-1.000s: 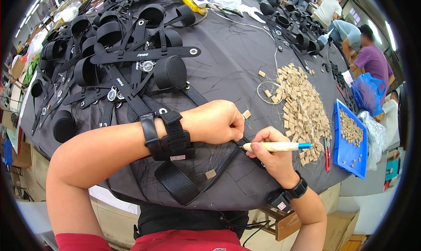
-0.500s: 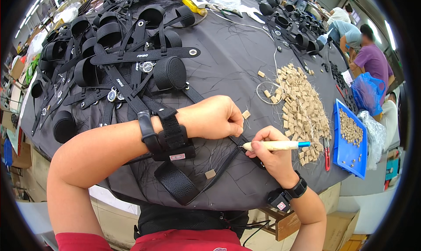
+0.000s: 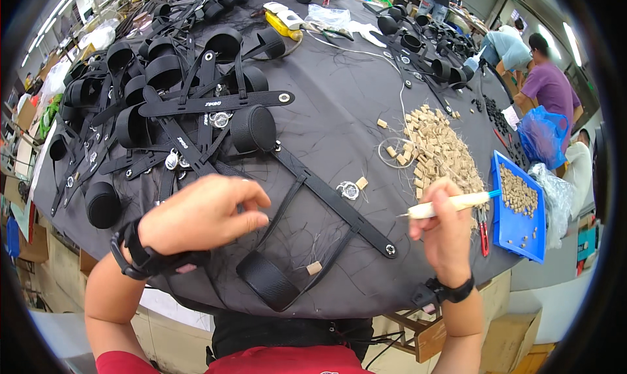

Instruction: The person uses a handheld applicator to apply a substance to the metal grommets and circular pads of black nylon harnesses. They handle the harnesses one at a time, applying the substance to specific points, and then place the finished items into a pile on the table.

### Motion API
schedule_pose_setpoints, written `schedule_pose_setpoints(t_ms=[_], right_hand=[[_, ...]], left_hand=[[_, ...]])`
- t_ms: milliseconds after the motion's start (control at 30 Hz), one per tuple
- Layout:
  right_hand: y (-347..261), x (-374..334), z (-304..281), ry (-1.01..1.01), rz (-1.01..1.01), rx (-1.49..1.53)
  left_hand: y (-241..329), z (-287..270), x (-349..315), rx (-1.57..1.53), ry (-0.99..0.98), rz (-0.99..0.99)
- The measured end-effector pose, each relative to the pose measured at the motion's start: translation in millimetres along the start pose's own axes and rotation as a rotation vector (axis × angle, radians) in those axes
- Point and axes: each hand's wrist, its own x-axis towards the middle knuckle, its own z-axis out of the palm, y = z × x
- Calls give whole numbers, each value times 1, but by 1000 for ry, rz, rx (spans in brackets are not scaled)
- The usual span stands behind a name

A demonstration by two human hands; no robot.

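Strap (image 3: pixel 332 199) lies between left hand (image 3: pixel 196 216) and right hand (image 3: pixel 449 246), apart from fingers (image 3: pixel 251 224).

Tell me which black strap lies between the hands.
The strap with its eyelet end by the right hand, a silver disc beside it; the others lie piled.

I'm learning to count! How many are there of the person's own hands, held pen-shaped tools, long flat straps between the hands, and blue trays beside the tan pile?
Hands, left hand and right hand: 2
Pen-shaped tool: 1
Long flat strap: 1
Blue tray: 1
Total: 5
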Motion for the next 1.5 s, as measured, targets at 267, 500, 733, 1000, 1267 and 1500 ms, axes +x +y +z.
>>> schedule_pose_setpoints(t_ms=[267, 500, 733, 1000, 1267, 1500], right_hand=[[-19, 21, 47, -131, 102, 71], [48, 49, 79, -157, 214, 0], [65, 46, 73, -58, 97, -56], [66, 46, 64, -5, 191, 225], [46, 48, 54, -88, 16, 129], [24, 50, 32, -349, 186, 226]], left_hand=[[-8, 39, -5, -405, -103, -176], [-7, 45, 7, -425, -26, -232], [-24, 41, 54, 6, 131, 33], [-5, 52, 74, 114, 82, -36], [-6, 59, 68, -597, 74, -105], [-1, 55, 73, -723, 8, -166]])
